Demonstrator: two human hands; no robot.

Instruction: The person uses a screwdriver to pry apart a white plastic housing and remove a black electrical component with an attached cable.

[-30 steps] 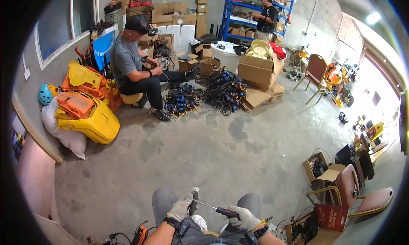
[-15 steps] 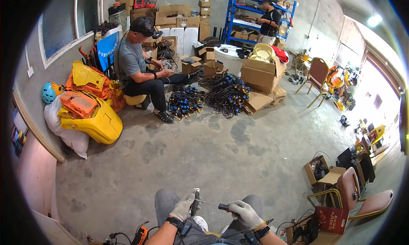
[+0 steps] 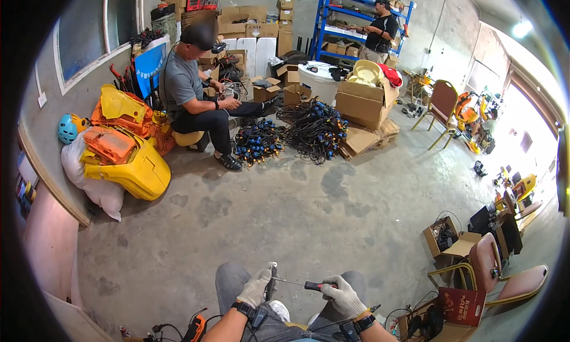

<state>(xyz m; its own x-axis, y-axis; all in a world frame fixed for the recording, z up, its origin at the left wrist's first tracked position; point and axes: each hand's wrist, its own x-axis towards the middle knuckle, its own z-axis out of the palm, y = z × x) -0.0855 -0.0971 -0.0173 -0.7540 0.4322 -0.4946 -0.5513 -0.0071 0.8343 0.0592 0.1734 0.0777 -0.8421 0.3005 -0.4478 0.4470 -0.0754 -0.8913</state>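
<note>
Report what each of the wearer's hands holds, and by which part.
The right hand holds a screwdriver by its black-and-red handle. The left hand holds a slim dark piece; exactly which part it grips is too small to tell.

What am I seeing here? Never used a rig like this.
No robot: just human work, seen by the left of two fisheye cameras worn on the head, looking down, so straight edges bend. The gloved left hand holds a slim dark part; the gloved right hand holds a screwdriver, its shaft pointing toward that part. On the concrete floor lie heaped dark cables with blue ends. One co-worker sits near them; another stands by blue shelves.
</note>
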